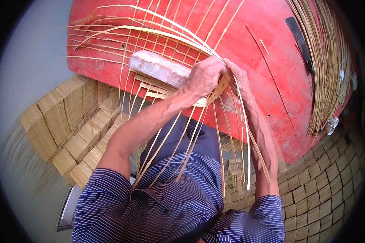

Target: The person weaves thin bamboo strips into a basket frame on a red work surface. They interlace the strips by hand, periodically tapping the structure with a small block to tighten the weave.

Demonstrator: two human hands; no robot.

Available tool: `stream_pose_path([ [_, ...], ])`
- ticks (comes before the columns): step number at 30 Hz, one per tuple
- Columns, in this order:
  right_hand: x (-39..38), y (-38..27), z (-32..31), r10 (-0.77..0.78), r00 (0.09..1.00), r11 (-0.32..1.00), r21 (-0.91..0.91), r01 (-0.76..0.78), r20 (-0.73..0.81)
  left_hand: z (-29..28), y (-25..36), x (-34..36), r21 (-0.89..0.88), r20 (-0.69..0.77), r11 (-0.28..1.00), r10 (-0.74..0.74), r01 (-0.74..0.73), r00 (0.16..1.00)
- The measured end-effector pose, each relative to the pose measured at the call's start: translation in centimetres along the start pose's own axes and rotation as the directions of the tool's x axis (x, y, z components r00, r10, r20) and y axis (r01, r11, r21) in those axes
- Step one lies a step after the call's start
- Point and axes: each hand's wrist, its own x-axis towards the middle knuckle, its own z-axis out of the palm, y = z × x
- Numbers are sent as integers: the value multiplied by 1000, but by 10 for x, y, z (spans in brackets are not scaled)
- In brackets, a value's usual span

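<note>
On the red tabletop lies an open lattice of pale bamboo strips (166, 42), their loose ends reaching past the near edge over my lap. My left hand (207, 77) is closed at the lattice's right corner, gripping strips that bow away to the upper left. Right beside it, my right hand (240, 77) is bent round the same corner, its fingers pinched on the strips and partly hidden. A long whitish block (158, 68) rests on the weave, its right end against my left wrist. Below my hands shows a denser woven edge (219, 87).
A dark flat blade-like tool (300, 44) lies at the table's right, next to a big bundle of thin strips (326, 60). A thin loose stick (271, 73) crosses the red tabletop (288, 137). Stacked woven blocks (65, 113) stand at left; more stacks (320, 182) fill the lower right.
</note>
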Motion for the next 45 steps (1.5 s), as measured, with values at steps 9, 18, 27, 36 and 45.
stream_pose_path([
  [9, 4, -7, 1, -137, 991, 929, -348, 125, -8, 57, -53, 12, 388, -26, 630, -722, 673, 691],
  [18, 6, -10, 2, -156, 988, 904, -403, 143, 0, 64, -73, 3, 396, -115, 656, -659, 642, 744],
  [27, 6, -4, -2, -157, 987, 910, -384, 154, 23, 67, -89, -3, 414, -107, 730, -554, 544, 825],
  [36, 4, 9, -7, -114, 992, 992, -41, 116, 46, 19, 16, 3, 261, -36, 952, -156, 160, 987],
  [45, 14, 9, 12, -75, 994, 996, 55, 71, 77, 5, -5, 2, 223, 24, 973, 60, -64, 998],
])
